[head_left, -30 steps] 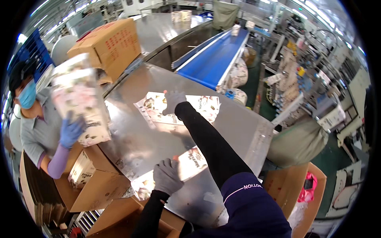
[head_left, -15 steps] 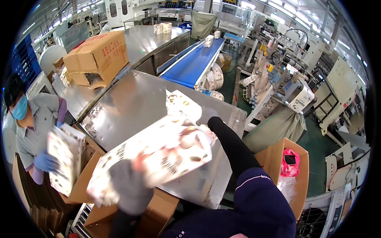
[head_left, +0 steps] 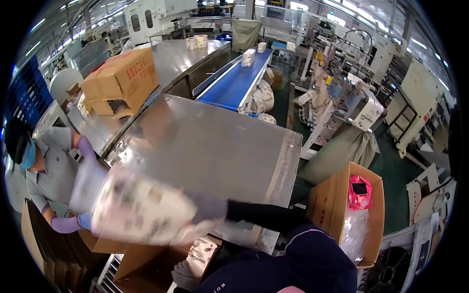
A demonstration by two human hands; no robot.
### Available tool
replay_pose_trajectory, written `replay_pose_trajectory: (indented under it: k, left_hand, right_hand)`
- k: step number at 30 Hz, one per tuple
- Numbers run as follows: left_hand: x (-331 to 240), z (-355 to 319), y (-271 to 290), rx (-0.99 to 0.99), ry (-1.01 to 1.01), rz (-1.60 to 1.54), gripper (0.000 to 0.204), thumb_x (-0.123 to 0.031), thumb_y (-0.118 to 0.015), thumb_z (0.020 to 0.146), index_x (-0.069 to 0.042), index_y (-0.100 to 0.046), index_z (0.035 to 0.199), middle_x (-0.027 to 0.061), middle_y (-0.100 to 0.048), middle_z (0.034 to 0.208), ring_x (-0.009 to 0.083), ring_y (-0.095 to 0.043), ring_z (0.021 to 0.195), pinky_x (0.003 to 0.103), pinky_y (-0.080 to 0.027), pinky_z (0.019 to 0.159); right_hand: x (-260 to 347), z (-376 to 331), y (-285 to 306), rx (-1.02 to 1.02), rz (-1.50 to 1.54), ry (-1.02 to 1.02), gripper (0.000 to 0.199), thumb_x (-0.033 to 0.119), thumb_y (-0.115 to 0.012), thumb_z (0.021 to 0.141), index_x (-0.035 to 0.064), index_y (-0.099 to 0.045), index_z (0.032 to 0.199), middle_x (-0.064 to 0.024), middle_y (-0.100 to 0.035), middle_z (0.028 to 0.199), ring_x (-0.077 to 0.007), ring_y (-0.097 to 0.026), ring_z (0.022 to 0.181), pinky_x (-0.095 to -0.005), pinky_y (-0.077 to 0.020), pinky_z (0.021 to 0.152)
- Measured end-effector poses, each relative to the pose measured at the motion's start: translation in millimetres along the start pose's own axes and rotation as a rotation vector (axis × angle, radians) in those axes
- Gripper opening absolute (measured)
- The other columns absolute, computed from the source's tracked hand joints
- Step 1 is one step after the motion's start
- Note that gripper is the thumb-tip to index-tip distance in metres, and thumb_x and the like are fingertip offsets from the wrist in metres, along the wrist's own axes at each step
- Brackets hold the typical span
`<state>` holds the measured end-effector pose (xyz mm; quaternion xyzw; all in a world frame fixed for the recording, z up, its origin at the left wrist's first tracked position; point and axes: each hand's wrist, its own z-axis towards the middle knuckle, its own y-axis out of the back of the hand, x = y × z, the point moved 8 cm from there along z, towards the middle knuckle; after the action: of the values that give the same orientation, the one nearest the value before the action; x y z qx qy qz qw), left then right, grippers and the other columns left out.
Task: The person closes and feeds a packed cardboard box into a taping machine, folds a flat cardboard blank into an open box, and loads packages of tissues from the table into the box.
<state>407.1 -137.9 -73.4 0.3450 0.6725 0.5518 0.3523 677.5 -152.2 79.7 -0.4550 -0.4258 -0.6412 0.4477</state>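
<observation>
My left hand [head_left: 184,274], in a grey glove, is low at the near edge, its fingers against a white printed soft pack [head_left: 200,256]. That pack is at the right side of an open carton [head_left: 139,266]. My right hand [head_left: 207,207], grey-gloved and blurred by motion, is at the right end of another white printed pack [head_left: 146,207], held above the carton and the near table edge. Its fingers are smeared. Just left of this pack, a co-worker's blue-gloved hand [head_left: 84,221] and a blurred pale pack [head_left: 89,188] overlap it in view.
A metal table [head_left: 210,141] spreads ahead, with a blue conveyor belt [head_left: 234,80] carrying small packs beyond it. A brown carton [head_left: 119,80] lies at far left. Another open carton [head_left: 337,210] at right holds a pink bag [head_left: 360,200]. The co-worker [head_left: 58,161] stands close left.
My right arm has swung left from over the table, and the packs there have left the tabletop. My left hand has dropped toward the carton. The co-worker has leaned nearer.
</observation>
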Motion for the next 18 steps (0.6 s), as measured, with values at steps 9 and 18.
replay_pose_trajectory:
  k: [9, 18]
  left_hand:
    - [21.4, 4.6, -59.0, 0.527, 0.059, -0.041, 0.064, -0.052, -0.065, 0.072, -0.010, -0.053, 0.118, 0.0103, -0.062, 0.105, 0.0323, -0.060, 0.095, 0.051, -0.045, 0.074]
    - [81.3, -1.5, -58.4, 0.598, 0.167, 0.084, 0.064, -0.055, -0.063, 0.075, -0.011, -0.053, 0.120, 0.0122, -0.061, 0.114, 0.0319, -0.059, 0.102, 0.048, -0.045, 0.081]
  right_hand:
    - [-225.8, -13.3, -256.6, 0.919, -0.801, 0.249, 0.077, 0.037, -0.073, 0.060, 0.0015, -0.044, 0.122, -0.0165, -0.056, 0.103, -0.0339, -0.059, 0.099, -0.0445, -0.0501, 0.081]
    - [-307.4, -32.9, -278.0, 0.843, -1.151, 0.098, 0.035, 0.029, -0.060, 0.077, 0.0100, -0.057, 0.106, -0.0105, -0.061, 0.103, -0.0283, -0.056, 0.109, -0.0498, -0.0424, 0.090]
